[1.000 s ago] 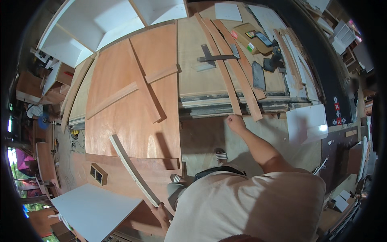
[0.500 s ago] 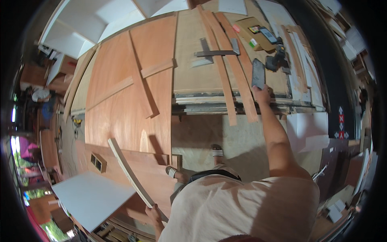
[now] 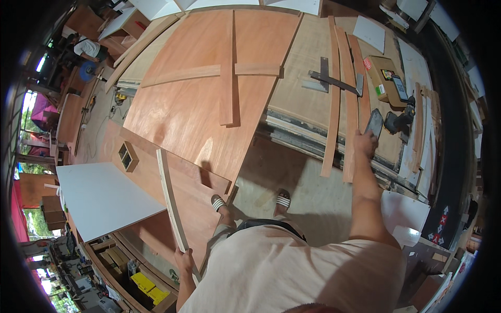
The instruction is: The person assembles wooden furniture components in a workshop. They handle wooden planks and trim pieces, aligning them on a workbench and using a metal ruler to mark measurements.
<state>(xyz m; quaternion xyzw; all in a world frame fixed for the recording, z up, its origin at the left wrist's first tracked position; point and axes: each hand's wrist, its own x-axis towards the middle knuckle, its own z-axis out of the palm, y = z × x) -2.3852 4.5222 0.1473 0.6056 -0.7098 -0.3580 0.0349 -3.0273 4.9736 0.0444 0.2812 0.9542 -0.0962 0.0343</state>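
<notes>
In my left hand (image 3: 183,260), low at the left of my body, a long pale wooden strip (image 3: 171,201) is gripped near its lower end. The strip slants up and away over a plywood sheet. My right hand (image 3: 366,144) reaches out over the bench at the right. Its fingers are closed on the near end of a dark grey, flat rectangular piece (image 3: 374,123) with rounded corners; its exact kind is unclear. Just right of it lies a black cordless drill (image 3: 400,122). Thin wooden strips (image 3: 350,112) run beside the hand on its left.
A large plywood panel (image 3: 182,109) carries crossed wooden slats (image 3: 227,68). Beyond my right hand are metal squares (image 3: 334,82), a cardboard box (image 3: 380,78) and a phone (image 3: 400,88). A white board (image 3: 107,195) juts out at left. Another person (image 3: 87,48) is far left.
My view has turned left, so the bench and panel sit differently in it. My right hand stays at the dark grey piece, which now looks tilted. The left hand keeps the strip.
</notes>
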